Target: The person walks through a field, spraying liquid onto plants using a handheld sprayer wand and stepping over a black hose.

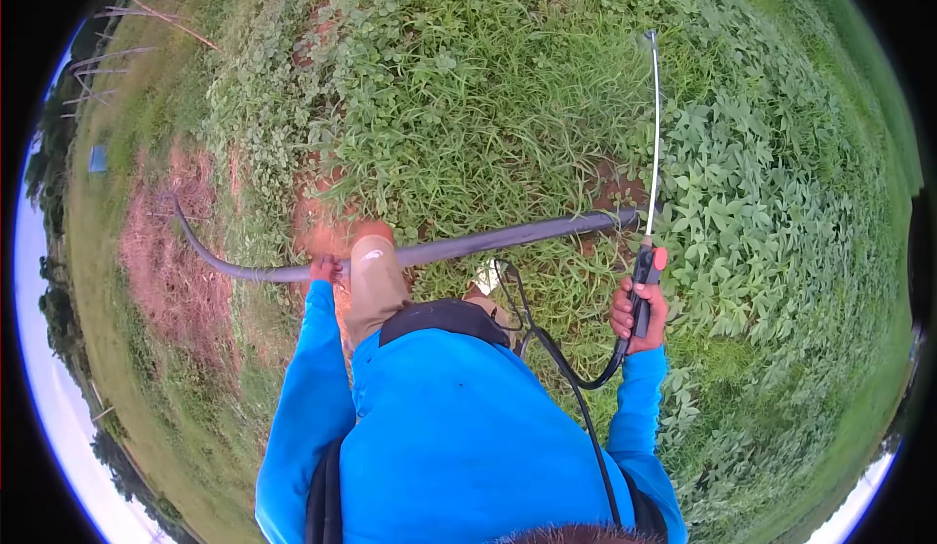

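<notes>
"Taking the dark pipe [517, 239] as our marker, where is the spray lance [653, 183] sitting?"

"It is crossing the pipe's right end in this view. Its slim pale tube is reaching beyond the pipe, with the nozzle [651, 35] showing against the greenery on the far side, while the black handle [640, 317] is sitting on the near side."

"And the right hand [656, 325]?"

"It is grasping that handle, near the pipe's right end, with the fingers wrapping round it. The red lever [660, 258] is showing between that hand and the pipe."

"What is the left hand [325, 269] doing?"

"It is showing over the pipe's left part, with its fingers curling in. I can't tell whether it is gripping the pipe or only overlapping it. The lance is lying well apart from that hand, over toward the pipe's opposite end."

"What else is showing around the pipe?"

"A khaki trouser leg [376, 285] is hiding a short stretch of it, just right of the left hand. A black hose [591, 385] is leaving the handle's base and curving on the pipe's near side. Leafy plants [722, 212] are growing just past its right end."
</notes>
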Available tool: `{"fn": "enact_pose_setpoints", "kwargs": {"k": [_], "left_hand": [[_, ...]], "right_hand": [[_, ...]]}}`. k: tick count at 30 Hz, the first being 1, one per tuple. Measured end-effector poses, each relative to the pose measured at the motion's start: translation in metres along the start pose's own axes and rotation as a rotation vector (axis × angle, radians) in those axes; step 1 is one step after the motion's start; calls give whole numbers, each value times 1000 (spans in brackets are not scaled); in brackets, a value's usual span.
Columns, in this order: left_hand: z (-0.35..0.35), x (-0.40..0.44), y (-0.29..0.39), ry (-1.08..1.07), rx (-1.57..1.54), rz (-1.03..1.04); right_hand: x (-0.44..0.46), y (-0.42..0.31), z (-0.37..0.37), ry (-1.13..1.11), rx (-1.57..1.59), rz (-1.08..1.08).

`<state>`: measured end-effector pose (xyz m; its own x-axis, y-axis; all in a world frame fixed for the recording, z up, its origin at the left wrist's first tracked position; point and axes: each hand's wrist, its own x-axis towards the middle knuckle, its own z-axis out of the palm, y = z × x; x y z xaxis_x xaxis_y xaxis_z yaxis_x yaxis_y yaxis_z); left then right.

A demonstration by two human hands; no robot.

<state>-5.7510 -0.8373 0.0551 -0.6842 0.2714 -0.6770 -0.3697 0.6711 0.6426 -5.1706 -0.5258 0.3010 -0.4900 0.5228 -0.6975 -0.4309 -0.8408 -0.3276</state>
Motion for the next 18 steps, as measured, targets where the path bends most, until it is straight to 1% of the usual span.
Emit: {"fn": "enact_pose_setpoints", "kwargs": {"k": [2,3,4,6,7,8,10,12,14,16,18], "left_hand": [[-4,-10,-7,-33,67,-129],[1,-21,-6,38,185,-155],[3,-26,-10,45,176,-161],[5,-30,-17,-63,424,389],[4,-18,-24,-93,617,419],[9,4,-40,-85,614,417],[17,43,-64,-83,683,324],[38,47,-49,-120,746,322],[59,46,-29,-171,796,363],[79,49,-16,-230,828,397],[99,56,-4,-286,857,424]], "right_hand": [[3,11,3,-5,-24,91],[3,17,9,0,-48,112],[4,21,11,-3,-57,120],[10,31,13,-91,-43,224],[12,37,13,-92,-32,268],[17,43,13,-97,-37,272],[26,55,15,-144,-126,329],[30,61,22,-133,-164,334],[42,62,23,-156,-276,397],[47,55,34,-192,-347,386],[49,43,52,-117,-587,370]]}}
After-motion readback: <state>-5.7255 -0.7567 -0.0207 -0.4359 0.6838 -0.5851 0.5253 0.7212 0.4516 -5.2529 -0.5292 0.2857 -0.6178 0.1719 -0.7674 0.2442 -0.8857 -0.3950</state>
